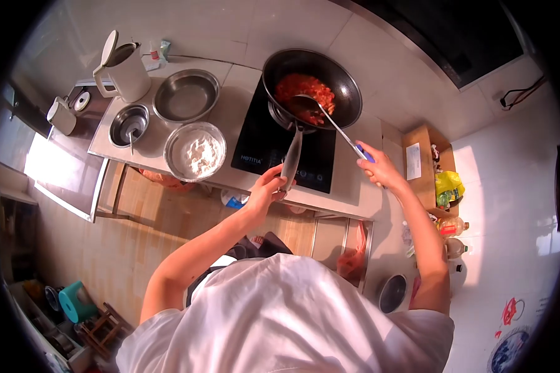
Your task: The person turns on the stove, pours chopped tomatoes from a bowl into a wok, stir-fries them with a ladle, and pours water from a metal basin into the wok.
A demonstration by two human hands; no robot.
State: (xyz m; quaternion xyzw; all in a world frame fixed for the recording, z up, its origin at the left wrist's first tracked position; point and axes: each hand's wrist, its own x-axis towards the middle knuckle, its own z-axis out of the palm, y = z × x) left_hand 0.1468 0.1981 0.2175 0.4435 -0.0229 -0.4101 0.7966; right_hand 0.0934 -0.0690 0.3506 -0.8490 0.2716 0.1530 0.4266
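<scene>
A dark wok (345, 81) with chopped red food (303, 87) in it sits tilted over the black induction cooktop (255, 140). My left hand (269, 188) is closed around the end of the wok's handle (292, 158). In my right hand (378, 166) is the blue-and-white handle of a ladle (339, 129), whose bowl rests in the red food inside the wok. Part of the ladle's bowl is hidden by the food.
Left of the cooktop stand a bowl of white powder (199, 152), a wide steel bowl (185, 96), a small steel bowl with a spoon (128, 126) and a white pitcher (126, 73). A cardboard box (419, 163) and bottles (452, 227) line the right side.
</scene>
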